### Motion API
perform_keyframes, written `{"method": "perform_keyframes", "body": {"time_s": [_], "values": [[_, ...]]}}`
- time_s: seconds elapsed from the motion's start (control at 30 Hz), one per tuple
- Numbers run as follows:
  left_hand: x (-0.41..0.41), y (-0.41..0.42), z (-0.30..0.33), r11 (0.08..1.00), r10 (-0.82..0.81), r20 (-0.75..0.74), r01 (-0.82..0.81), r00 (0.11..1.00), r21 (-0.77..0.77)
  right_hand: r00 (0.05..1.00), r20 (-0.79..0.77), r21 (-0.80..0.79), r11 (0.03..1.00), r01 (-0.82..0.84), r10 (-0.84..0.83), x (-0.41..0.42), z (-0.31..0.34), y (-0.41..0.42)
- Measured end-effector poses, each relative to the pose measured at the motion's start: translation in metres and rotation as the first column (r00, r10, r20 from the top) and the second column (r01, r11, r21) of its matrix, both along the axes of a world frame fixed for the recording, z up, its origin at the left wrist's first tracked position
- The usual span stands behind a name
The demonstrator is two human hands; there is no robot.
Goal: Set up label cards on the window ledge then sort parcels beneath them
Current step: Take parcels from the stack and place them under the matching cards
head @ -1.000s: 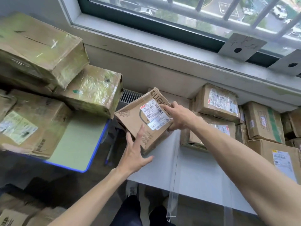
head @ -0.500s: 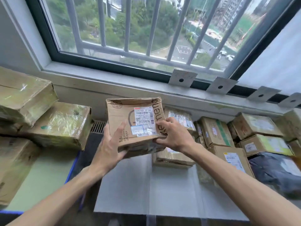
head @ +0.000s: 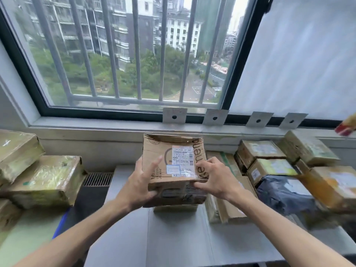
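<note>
A brown cardboard parcel [head: 173, 160] with a white shipping label is held up in front of me, label facing me. My left hand [head: 142, 182] grips its left edge, thumb under, fingers spread on the top face. My right hand [head: 213, 176] grips its right edge. Several grey label cards, each with a black dot, lean against the window on the ledge [head: 115, 125]: the leftmost card [head: 174, 115], another card [head: 214, 117], and a third card [head: 259, 119]. Sorted parcels [head: 260, 149] lie beneath the cards at right.
A stack of tape-wrapped parcels [head: 44, 180] sits on a green table at left. A white table [head: 173, 237] lies below my hands. A dark plastic mail bag [head: 285, 191] rests among the right-hand boxes. Window bars [head: 136, 49] stand behind the glass.
My view has tilted up toward the window. Both hands have lifted the parcel and turned it upright so its label faces me, near the ledge.
</note>
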State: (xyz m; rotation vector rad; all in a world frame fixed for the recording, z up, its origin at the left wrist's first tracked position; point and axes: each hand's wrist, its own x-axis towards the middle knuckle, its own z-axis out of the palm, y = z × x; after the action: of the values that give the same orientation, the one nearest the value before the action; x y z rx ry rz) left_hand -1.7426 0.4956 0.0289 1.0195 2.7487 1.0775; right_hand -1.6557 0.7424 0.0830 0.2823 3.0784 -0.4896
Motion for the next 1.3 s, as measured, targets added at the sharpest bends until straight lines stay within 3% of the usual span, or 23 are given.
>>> {"method": "perform_keyframes", "body": {"time_s": [0.53, 0.83, 1.3], "values": [[0.075, 0.134, 0.004, 0.984, -0.155, -0.004, 0.155, 0.988, -0.085, 0.977, -0.036, -0.032, 0.977, 0.21, -0.211, 0.118, -0.008, 0.119], [0.066, 0.203, 0.02, 0.935, -0.349, 0.0, 0.349, 0.937, -0.062, 0.921, -0.077, -0.027, 0.925, 0.38, -0.381, 0.149, 0.002, 0.157], [0.074, 0.33, 0.061, 0.851, -0.526, -0.043, 0.526, 0.85, -0.016, 0.804, -0.155, 0.056, 0.807, 0.587, -0.574, 0.197, 0.055, 0.236]]}}
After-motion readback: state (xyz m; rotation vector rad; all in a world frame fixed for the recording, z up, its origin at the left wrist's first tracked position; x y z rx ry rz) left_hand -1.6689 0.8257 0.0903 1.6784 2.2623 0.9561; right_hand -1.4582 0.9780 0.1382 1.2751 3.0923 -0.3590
